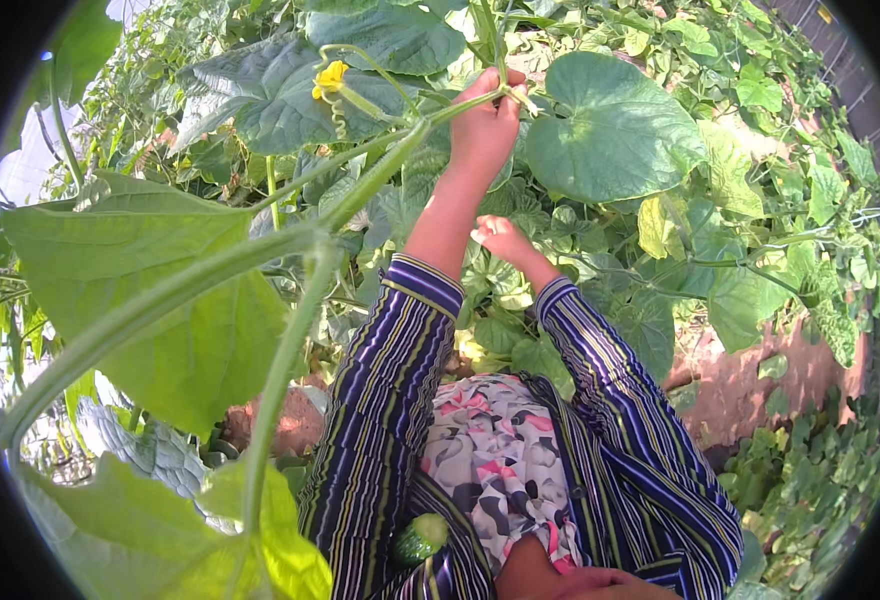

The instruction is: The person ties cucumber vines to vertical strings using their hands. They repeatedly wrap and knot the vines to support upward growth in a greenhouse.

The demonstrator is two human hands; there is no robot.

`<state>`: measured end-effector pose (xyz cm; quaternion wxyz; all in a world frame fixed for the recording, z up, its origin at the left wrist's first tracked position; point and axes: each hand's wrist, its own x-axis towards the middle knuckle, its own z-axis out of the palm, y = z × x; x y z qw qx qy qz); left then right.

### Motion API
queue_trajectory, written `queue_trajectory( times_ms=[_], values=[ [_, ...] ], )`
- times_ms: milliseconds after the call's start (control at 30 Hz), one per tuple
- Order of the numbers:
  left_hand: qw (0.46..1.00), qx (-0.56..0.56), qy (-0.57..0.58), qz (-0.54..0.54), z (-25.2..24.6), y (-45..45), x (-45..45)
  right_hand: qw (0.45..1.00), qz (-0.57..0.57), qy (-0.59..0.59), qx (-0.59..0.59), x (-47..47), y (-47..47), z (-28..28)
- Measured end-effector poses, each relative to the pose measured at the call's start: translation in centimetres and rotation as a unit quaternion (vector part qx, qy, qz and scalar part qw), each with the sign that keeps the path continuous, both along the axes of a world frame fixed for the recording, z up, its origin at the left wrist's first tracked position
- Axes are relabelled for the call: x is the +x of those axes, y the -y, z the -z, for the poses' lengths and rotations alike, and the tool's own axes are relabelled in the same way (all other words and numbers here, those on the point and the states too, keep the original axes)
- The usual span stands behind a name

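Note:
My left hand [486,112] reaches up and grips a green vine stem [461,109] near a node, beside a thin upright string [501,34]. A yellow flower [329,80] tops a small young cucumber [369,105] on this vine, left of the hand. To the hand's right hangs a broad green leaf [612,127]. Lower down, in front of my chest, my right hand [506,240] has its fingers curled, with nothing visible in them. A green cucumber [421,538] is tucked by my left sleeve, its pale end showing.
A thick stem [170,296] and large leaves [162,300] cross close by on the left. Dense vines surround me, with yellowing leaves [661,225] at right. Another vine [740,262] runs along a line there. Reddish soil [777,375] shows below it.

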<state>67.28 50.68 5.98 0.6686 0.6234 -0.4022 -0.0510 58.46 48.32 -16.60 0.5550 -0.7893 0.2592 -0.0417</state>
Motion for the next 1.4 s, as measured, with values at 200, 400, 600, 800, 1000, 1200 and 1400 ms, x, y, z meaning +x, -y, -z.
queue_trajectory(
  times_ms=[200, 400, 600, 800, 1000, 1200, 1400],
  values=[
    [0.998, 0.052, -0.038, 0.018, 11.5, -0.8, 0.9, 0.984, -0.158, 0.050, 0.058, -9.2, -5.8, -10.1],
    [0.972, 0.230, 0.023, 0.032, 17.1, -4.7, -0.2, 0.946, 0.096, 0.248, -0.186, -8.2, -6.2, -18.7],
    [0.895, 0.416, 0.157, 0.037, 14.8, -7.3, -2.4, 0.949, 0.053, 0.160, -0.266, -4.7, -6.0, -13.8],
    [0.850, 0.486, 0.198, 0.048, 12.1, -9.5, -2.8, 0.967, 0.062, 0.133, -0.209, -4.1, 0.0, -11.7],
    [0.967, 0.180, -0.095, 0.150, 6.4, -11.4, -6.0, 0.979, 0.038, 0.187, -0.073, -5.6, 1.9, -11.7],
    [0.989, 0.061, -0.095, 0.095, 3.9, -11.5, -8.0, 0.973, 0.019, 0.193, -0.125, -5.6, -0.5, -12.7],
    [0.988, 0.040, 0.017, 0.146, 4.0, -10.5, -6.7, 0.943, 0.071, 0.205, -0.254, -4.2, -0.6, 0.3]
  ],
)
